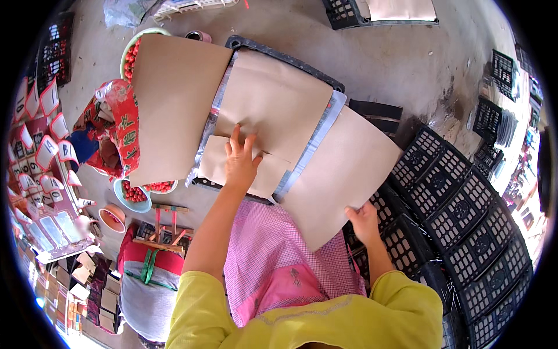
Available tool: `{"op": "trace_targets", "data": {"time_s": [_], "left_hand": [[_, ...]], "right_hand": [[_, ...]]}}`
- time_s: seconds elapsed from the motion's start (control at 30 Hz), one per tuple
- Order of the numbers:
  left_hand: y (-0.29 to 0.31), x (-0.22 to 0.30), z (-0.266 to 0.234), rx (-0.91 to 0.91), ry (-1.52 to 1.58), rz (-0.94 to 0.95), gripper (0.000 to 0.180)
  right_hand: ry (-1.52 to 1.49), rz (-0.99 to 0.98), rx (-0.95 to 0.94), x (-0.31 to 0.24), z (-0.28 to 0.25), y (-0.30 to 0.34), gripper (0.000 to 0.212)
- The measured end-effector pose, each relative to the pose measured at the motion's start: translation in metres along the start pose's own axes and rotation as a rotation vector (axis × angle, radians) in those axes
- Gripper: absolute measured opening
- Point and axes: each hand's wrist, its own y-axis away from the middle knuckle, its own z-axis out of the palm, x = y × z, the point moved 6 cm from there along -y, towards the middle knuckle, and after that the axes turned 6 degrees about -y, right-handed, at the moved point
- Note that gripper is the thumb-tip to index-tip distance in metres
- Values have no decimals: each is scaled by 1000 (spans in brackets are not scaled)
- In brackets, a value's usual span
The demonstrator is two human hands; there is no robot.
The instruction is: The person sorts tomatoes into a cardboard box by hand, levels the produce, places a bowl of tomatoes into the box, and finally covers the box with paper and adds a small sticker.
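Note:
A black plastic crate (285,56) stands in front of me, lined with printed plastic or newspaper sheeting (317,139) that shows along its sides. Brown paper (276,87) covers its top, and a smaller brown piece (268,176) lies across the near part. My left hand (239,163) rests on this paper with fingers spread and tips pressed down. At the crate's right, my right hand (365,222) pinches the near right edge of a large brown paper sheet (346,168). Another sheet (180,96) extends over the left side. What lies beneath the paper is hidden.
Stacked black crates (459,212) stand close on my right. To the left are a red printed bag (125,131), a green basin (124,63) and a blue bowl (125,203) of red fruit, an orange bowl (104,218) and a small stool (160,245). Another crate (343,18) sits beyond.

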Motion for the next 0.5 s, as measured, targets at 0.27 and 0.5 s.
{"op": "trace_targets", "data": {"time_s": [0.27, 0.5], "left_hand": [[-3, -3, 4, -92, -67, -49, 60], [-13, -49, -4, 70, 410, 250, 35]], "right_hand": [[-78, -201, -367, -33, 181, -52, 20], [-81, -212, -374, 4, 238, -150, 13]]}}
